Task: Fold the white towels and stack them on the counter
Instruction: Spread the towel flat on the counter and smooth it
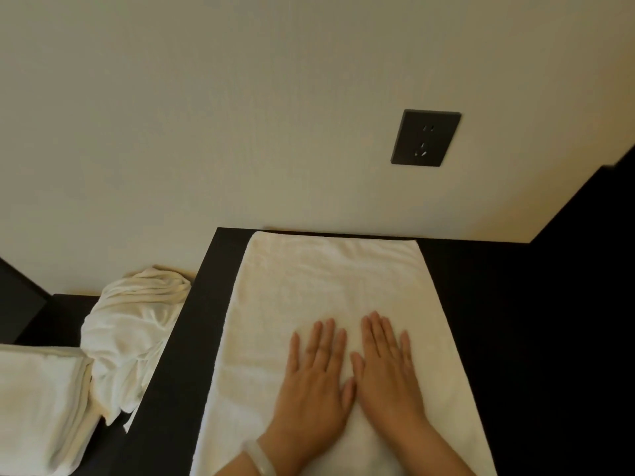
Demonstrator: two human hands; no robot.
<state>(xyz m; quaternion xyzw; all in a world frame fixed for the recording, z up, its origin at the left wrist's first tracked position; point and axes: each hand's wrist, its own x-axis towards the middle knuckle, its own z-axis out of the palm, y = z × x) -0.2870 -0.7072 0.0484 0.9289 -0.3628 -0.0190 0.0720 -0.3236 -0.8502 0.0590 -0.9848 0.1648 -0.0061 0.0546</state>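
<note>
The white towel (330,286) lies spread flat and lengthwise on the dark tabletop (515,338), and both of our hands rest on its near half. The fingers (330,334) are straight and slightly fanned, lying palm-down on the cloth; they curl round nothing and hold nothing. The left hand (314,383) and the right hand (388,372) sit side by side, thumbs turned inward and close to touching. On the left wrist we see a pale bracelet (259,456). Both forearms are cut off by the bottom edge.

The towel's far end reaches the wall (240,115); its near end runs out of view at the bottom, so we cannot tell its full length. Whether it is one layer or already doubled is hard to make out.

Just beyond the tabletop's left edge, on a lower surface (65,314), a crumpled towel (134,338) is heaped against the wall and touches the tabletop's side. Beside it, at the lower left, lie the folded towels (37,407), cut off by the frame's left edge; we cannot count the layers.

On the wall above the tabletop sits a dark socket (426,137); we can see its slots, but any marking is too small to read. A dark shape (17,300) at far left is only partly in view.
</note>
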